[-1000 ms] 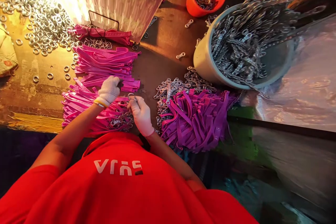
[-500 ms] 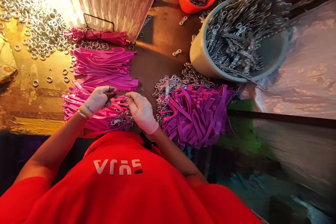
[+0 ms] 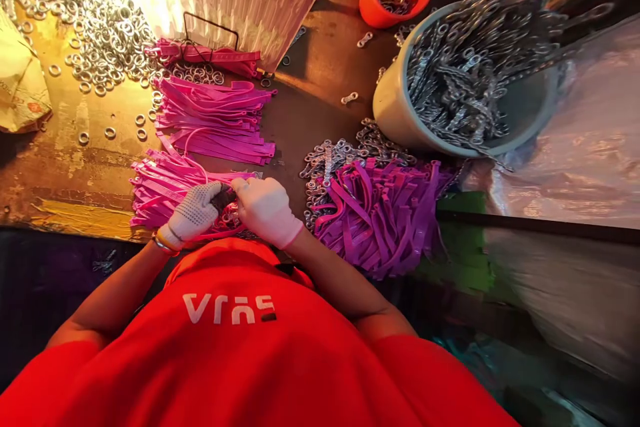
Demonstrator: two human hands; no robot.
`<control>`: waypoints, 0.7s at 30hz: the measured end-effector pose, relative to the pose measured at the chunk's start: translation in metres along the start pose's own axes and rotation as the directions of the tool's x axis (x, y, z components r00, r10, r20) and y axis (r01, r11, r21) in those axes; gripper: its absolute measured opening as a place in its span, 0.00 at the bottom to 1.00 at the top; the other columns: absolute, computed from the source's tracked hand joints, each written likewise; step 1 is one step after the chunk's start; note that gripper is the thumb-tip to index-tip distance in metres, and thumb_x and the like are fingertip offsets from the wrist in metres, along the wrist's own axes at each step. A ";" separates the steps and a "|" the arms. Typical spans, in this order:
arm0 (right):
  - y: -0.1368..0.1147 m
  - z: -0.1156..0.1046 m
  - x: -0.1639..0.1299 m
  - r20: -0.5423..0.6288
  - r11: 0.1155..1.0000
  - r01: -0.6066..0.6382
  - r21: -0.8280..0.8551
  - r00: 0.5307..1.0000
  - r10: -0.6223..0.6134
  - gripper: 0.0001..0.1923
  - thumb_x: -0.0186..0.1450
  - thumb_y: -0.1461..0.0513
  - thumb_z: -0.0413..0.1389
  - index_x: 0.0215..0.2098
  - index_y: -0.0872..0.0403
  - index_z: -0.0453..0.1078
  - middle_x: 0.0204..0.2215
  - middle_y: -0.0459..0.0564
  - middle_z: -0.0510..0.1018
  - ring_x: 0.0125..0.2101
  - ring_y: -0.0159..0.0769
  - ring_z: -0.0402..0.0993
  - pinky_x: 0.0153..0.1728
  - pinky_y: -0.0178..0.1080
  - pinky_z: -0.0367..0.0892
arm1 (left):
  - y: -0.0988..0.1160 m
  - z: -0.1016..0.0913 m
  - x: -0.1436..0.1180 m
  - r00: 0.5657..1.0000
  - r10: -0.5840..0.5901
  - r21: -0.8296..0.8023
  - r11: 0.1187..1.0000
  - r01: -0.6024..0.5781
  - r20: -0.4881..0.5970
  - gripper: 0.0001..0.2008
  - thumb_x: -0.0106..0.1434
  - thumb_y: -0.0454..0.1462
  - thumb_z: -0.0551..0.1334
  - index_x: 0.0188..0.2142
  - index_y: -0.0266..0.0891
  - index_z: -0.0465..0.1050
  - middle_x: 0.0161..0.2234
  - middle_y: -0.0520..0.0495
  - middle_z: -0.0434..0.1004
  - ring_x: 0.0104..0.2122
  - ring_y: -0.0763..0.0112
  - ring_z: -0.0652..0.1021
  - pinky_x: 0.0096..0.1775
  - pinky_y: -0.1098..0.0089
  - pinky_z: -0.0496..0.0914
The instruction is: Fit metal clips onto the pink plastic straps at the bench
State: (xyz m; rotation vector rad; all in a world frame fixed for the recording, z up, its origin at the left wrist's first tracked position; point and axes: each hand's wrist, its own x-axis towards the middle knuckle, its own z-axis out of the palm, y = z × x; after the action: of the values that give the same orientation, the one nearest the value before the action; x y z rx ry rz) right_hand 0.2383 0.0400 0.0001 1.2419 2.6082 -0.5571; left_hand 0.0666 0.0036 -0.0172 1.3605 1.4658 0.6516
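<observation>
In the head view, the person's left hand (image 3: pixel 193 212), in a white knitted glove with dark dots, and right hand (image 3: pixel 267 210), in a plain white glove, meet at the fingertips over a lower pile of flat pink straps (image 3: pixel 160 187) near the table's front edge. The left hand's fingers are curled nearly closed and the right hand's are bent into a pinch; what sits between them is too hidden to tell. One slender pink strap (image 3: pixel 187 141) arches just above the left hand, its lower end running toward those fingers. Beyond lies an upper pile of flat pink straps (image 3: pixel 215 123), with loose round silvery metal rings (image 3: pixel 115 33) scattered to its left on the worn brown tabletop (image 3: pixel 300 113). To the right, a heap of purple straps (image 3: pixel 385 213) lies against small silvery metal links (image 3: pixel 325 157), near a round grey plastic bucket (image 3: pixel 393 103) of metal pieces.
</observation>
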 end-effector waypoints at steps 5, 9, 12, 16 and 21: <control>-0.006 0.000 -0.004 -0.008 0.999 -0.045 -0.010 0.999 0.045 0.15 0.73 0.62 0.47 0.51 0.59 0.73 0.39 0.61 0.80 0.37 0.45 0.73 0.36 0.43 0.53 | -0.002 0.005 -0.007 0.999 0.001 0.038 0.999 0.001 -0.039 0.09 0.67 0.39 0.58 0.32 0.38 0.73 0.28 0.47 0.75 0.29 0.67 0.71 0.33 0.69 0.63; -0.005 0.008 -0.004 -0.018 0.998 -0.063 0.002 0.998 0.063 0.17 0.75 0.63 0.44 0.51 0.59 0.73 0.40 0.61 0.81 0.38 0.44 0.74 0.38 0.42 0.55 | -0.007 0.010 -0.005 1.000 -0.017 0.023 1.000 0.016 0.020 0.10 0.67 0.39 0.59 0.28 0.38 0.71 0.25 0.48 0.72 0.26 0.69 0.68 0.30 0.70 0.60; -0.003 0.013 -0.005 -0.037 0.991 -0.120 0.054 0.992 0.122 0.20 0.76 0.63 0.42 0.54 0.60 0.73 0.43 0.62 0.82 0.41 0.45 0.76 0.40 0.41 0.58 | -0.014 0.013 -0.002 0.998 -0.019 0.053 0.998 0.015 0.066 0.06 0.61 0.33 0.63 0.27 0.38 0.71 0.25 0.48 0.73 0.26 0.70 0.69 0.30 0.70 0.59; 0.001 0.007 -0.005 -0.021 0.970 -0.107 0.220 0.993 0.115 0.21 0.75 0.61 0.47 0.62 0.58 0.69 0.52 0.59 0.81 0.47 0.44 0.78 0.45 0.39 0.63 | -0.023 0.015 -0.004 0.990 -0.094 -0.151 0.982 0.110 0.108 0.11 0.66 0.39 0.60 0.28 0.38 0.72 0.22 0.51 0.70 0.23 0.72 0.66 0.27 0.71 0.58; 0.011 0.003 0.002 0.216 0.934 -0.184 0.306 0.969 0.120 0.26 0.69 0.51 0.59 0.62 0.52 0.68 0.45 0.52 0.85 0.44 0.44 0.81 0.38 0.36 0.65 | -0.028 0.022 -0.013 0.998 -0.058 -0.081 0.995 0.061 0.033 0.16 0.69 0.45 0.60 0.32 0.35 0.75 0.25 0.51 0.73 0.26 0.73 0.67 0.30 0.72 0.59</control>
State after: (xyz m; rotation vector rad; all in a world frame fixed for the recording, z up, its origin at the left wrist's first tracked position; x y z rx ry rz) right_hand 0.2460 0.0462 -0.0061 1.3889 2.2967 -1.0529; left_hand 0.0736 -0.0198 -0.0458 1.2538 1.4341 0.6436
